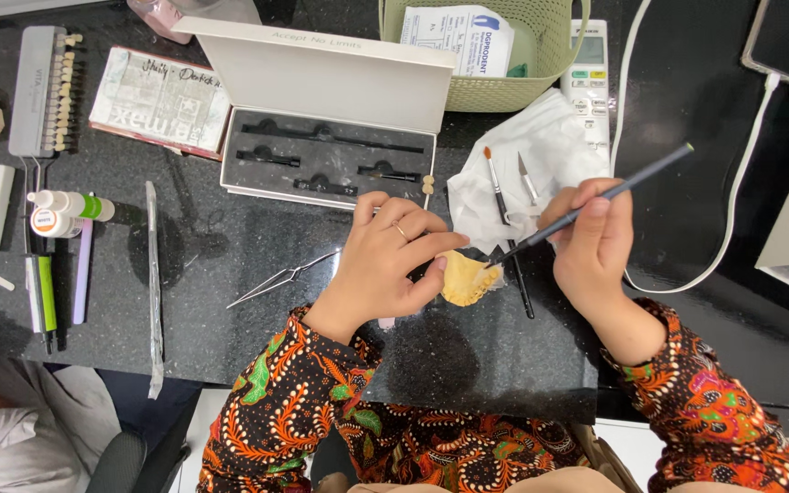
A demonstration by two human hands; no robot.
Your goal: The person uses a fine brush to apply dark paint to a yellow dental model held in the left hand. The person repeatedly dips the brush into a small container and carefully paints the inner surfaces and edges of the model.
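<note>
My left hand (385, 260) grips a small yellow dental cast (468, 278) over the dark counter, thumb and fingers pinched on its left side. My right hand (591, 242) holds a long grey brush (614, 192) like a pen, its tip touching the cast's right edge. Both sleeves carry an orange and green batik pattern.
An open white tool case (331, 137) lies behind my left hand, metal tweezers (280, 278) to its left. White tissue (541, 164) with a brush and a blade sits behind the cast. A green basket (486, 87), remote, shade guide (43, 87), small bottles (66, 212) and white cable (732, 210) ring the area.
</note>
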